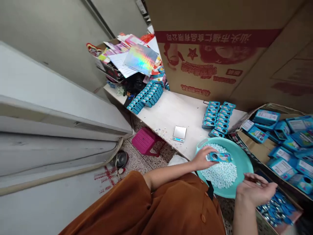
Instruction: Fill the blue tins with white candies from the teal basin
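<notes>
My left hand grips a small blue box with a dark round hole near one end. It is held over a turquoise basin. Small pale pieces lie heaped in the basin, below the blue box. To the right of the basin, my right hand is turned palm up with its fingers curled in a cup. Something small and partly shiny seems to lie in the palm, too blurred to name. Beneath that hand is a carton of small blue and silver pieces.
A small digital scale stands on the white table. Rows of blue boxes stand behind the basin, more at the far left. An open carton of blue boxes is on the right. Below is a magenta stool.
</notes>
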### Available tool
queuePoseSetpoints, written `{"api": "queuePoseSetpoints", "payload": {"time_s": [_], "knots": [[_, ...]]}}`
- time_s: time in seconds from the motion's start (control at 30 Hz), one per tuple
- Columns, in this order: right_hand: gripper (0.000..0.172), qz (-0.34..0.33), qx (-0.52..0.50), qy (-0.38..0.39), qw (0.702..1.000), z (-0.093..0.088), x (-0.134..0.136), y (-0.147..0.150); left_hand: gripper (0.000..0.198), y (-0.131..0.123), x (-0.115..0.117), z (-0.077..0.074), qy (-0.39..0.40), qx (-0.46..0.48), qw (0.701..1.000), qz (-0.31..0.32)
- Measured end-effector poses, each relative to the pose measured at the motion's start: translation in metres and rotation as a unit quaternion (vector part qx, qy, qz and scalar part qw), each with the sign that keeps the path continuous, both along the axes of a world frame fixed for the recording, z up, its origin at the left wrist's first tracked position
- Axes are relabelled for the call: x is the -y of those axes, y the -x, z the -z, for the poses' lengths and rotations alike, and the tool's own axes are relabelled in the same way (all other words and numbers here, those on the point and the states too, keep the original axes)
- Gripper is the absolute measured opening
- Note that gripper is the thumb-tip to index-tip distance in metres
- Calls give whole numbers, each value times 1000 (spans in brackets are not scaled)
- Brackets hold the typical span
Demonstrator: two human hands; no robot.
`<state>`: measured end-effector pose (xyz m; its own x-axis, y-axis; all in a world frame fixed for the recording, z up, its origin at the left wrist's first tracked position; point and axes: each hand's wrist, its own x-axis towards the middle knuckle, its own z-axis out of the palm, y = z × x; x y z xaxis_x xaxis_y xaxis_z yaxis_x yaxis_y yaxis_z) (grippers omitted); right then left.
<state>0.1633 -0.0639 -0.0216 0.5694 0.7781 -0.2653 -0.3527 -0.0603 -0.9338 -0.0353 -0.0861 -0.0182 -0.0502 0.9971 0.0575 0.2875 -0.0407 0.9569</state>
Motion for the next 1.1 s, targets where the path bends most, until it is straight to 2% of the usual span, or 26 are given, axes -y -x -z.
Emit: {"api": "queuePoseSetpoints", "payload": {"time_s": [0.1, 0.2, 0.3, 0.37, 0.47, 0.6, 0.67, 0.77, 0.83, 0.9, 1.0, 1.1], "knots": [[39, 8, 24, 84, 996, 10, 7, -5, 38, 37, -10, -3, 3, -51, 995, -89], [37, -14, 40, 152, 987, 24, 16, 3, 34, 77, -30, 10, 23, -131, 978, -158], [41, -36, 53, 200, 978, 39, 27, 19, 33, 108, -52, 34, 45, -184, 974, -126], [44, -58, 56, 228, 970, 48, 35, 32, 33, 119, -65, 55, 60, -199, 974, -90], [47, -84, 66, 255, 961, 58, 45, 47, 33, 123, -82, 85, 80, -190, 977, -60], [52, -65, 70, 286, 953, 66, 56, 58, 35, 114, -103, 120, 95, -150, 984, -16], [53, -53, 68, 301, 950, 70, 60, 62, 34, 106, -114, 133, 91, -141, 986, 0], [52, -65, 91, 307, 945, 76, 63, 65, 33, 97, -127, 146, 95, -122, 988, -10], [48, -86, 118, 305, 941, 80, 63, 66, 40, 95, -131, 146, 90, -119, 989, -24], [44, -113, 163, 299, 933, 84, 61, 65, 52, 96, -131, 137, 54, -145, 987, -29], [34, -169, 285, 268, 905, 91, 56, 58, 53, 95, -133, 106, -38, -213, 976, -21], [26, -213, 397, 224, 864, 97, 50, 44, 43, 64, -148, 63, -117, -236, 965, 7]]}}
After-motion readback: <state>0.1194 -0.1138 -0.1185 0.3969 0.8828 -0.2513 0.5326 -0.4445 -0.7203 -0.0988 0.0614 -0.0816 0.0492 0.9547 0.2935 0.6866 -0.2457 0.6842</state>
